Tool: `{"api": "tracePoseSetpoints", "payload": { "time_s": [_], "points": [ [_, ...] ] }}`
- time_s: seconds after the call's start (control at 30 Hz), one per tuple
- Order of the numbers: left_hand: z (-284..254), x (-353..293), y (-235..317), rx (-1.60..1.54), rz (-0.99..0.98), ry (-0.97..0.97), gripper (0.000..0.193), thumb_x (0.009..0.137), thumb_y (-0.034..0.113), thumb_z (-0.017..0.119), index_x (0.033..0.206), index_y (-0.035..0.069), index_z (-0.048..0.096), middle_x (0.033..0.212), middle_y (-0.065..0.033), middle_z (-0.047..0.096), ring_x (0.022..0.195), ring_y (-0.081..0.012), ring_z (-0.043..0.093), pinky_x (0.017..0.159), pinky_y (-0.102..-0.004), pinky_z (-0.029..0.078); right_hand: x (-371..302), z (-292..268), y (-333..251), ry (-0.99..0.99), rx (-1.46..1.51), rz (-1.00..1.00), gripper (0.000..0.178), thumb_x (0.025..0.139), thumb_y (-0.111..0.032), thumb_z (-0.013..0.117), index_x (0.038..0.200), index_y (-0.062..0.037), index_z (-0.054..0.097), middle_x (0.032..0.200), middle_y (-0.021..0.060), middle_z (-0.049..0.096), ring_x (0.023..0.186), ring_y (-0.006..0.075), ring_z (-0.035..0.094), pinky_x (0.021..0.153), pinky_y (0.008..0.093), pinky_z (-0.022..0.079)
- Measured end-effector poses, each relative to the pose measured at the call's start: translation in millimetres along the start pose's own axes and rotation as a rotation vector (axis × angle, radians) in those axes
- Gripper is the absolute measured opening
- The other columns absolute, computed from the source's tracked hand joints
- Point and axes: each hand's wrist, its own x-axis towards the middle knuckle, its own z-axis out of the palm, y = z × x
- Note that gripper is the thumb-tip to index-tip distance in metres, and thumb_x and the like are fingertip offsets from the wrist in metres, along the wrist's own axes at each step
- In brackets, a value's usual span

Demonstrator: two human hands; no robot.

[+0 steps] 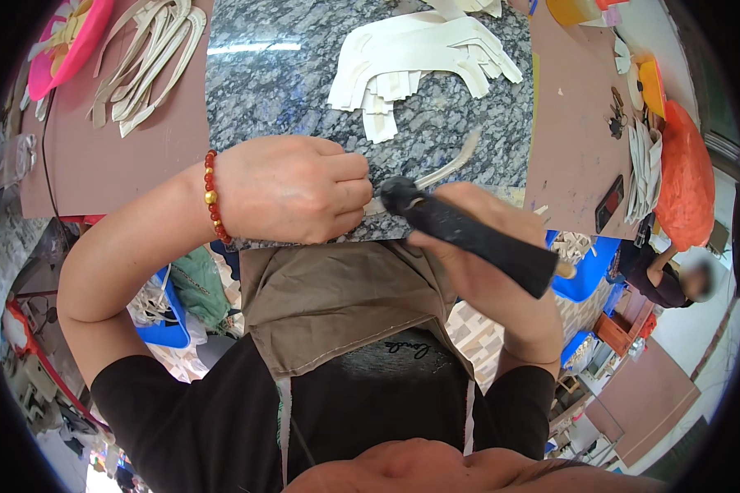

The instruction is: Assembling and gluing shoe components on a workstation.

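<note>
My right hand is wrapped round a black-handled hammer, whose dark rounded head hangs over the stone slab near its front edge. Beneath the hammer head lies a narrow, curved pale strip on the grey speckled stone slab. My left hand, with a red bead bracelet at the wrist, is closed at the near end of that strip. Its fingertips are hidden under the knuckles, and the strip seems to run into them. Farther back on the slab sits a stack of white cut pieces.
Long pale strips and a pink basin are on the left. A phone, keys, stacked white pieces and a red plastic bag sit rightward. Blue bins stand below; another person is at far right.
</note>
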Motion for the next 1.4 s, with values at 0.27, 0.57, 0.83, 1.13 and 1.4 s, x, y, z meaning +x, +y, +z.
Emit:
{"api": "tracePoseSetpoints", "payload": {
  "time_s": [0.27,0.57,0.83,1.13,1.4],
  "points": [
    [6,-24,-3,-0.044,-0.031,0.090,0.018,0.076,0.011,0.071,0.090,0.001,0.068,0.102,-0.0090,0.063,0.095,-0.0234,0.064,0.077,-0.0339,0.059,10,2,-9,-0.118,-0.128,-0.028,0.019,0.088,-0.013,0.073,0.099,-0.0085,0.058,0.088,0.0119,0.064,0.081,0.0341,0.069,0.066,0.0457,0.052],
    [18,-35,7,-0.168,-0.308,0.351,0.032,0.077,0.015,0.083,0.081,0.002,0.054,0.102,-0.0148,0.061,0.086,-0.0326,0.062,0.069,-0.0405,0.054,27,12,-21,-0.100,-0.081,-0.042,0.021,0.086,-0.009,0.082,0.103,-0.0039,0.070,0.089,0.0127,0.067,0.074,0.0324,0.067,0.065,0.0357,0.053],
    [19,-5,46,-0.109,-0.466,0.362,0.037,0.079,0.026,0.084,0.100,0.005,0.063,0.105,-0.0126,0.065,0.088,-0.0324,0.064,0.078,-0.0433,0.053,26,20,6,0.324,-0.002,-0.064,0.016,0.094,-0.012,0.076,0.106,-0.0032,0.071,0.087,0.0073,0.068,0.072,0.0227,0.064,0.069,0.0322,0.051],
    [33,18,58,0.008,-0.646,0.332,0.040,0.083,0.004,0.069,0.123,-0.001,0.067,0.105,-0.0135,0.071,0.091,-0.0311,0.068,0.080,-0.0408,0.057,-28,3,67,0.512,0.124,0.213,0.020,0.099,-0.015,0.074,0.110,0.0017,0.072,0.076,0.0004,0.057,0.069,0.0103,0.047,0.063,0.0272,0.041],
    [-57,-118,23,0.642,-0.960,0.384,0.029,0.090,-0.007,0.068,0.117,0.001,0.071,0.101,-0.0144,0.072,0.092,-0.0328,0.070,0.080,-0.0413,0.054,-31,24,102,0.573,0.235,0.245,0.024,0.102,-0.020,0.072,0.107,0.0027,0.072,0.069,-0.0032,0.049,0.061,0.0084,0.041,0.056,0.0286,0.034]
  ]
}}
